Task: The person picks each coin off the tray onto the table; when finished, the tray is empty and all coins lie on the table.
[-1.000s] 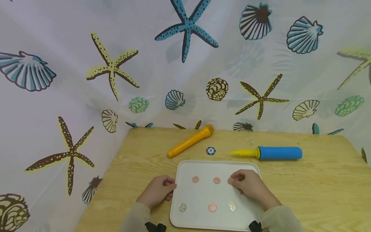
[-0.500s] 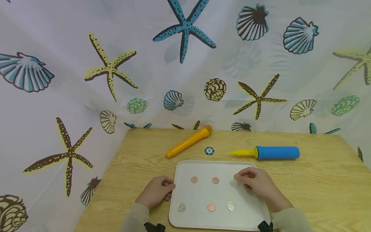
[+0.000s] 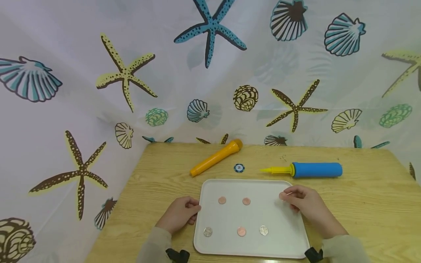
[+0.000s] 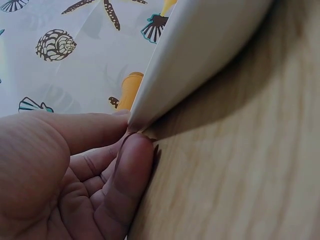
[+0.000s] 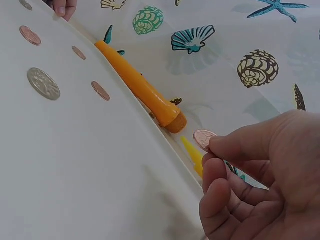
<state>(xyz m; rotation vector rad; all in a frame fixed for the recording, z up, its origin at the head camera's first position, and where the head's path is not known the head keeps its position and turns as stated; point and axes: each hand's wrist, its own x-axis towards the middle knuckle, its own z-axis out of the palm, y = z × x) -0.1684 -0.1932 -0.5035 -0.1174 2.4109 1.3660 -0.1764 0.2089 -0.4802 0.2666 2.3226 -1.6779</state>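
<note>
My right hand pinches a copper coin between thumb and fingers, above the right end of a white tray. The tray's left rim is gripped by my left hand, thumb and fingertip on either side of the edge in the left wrist view. Toward the back of the tray lie two copper coins, a left one and a right one. Nearer the front are a silver coin at left, a copper coin in the middle and another silver coin.
Behind the tray, an orange toy microphone lies slanted on the wooden table. A blue and white poker chip is to its right, then a blue hand pump with a yellow nozzle. A shell-and-starfish cloth hangs behind.
My right hand has moved rightward across the tray with the copper coin in its fingers. The left hand stays at the tray's rim, and the coins on the tray keep their places.
</note>
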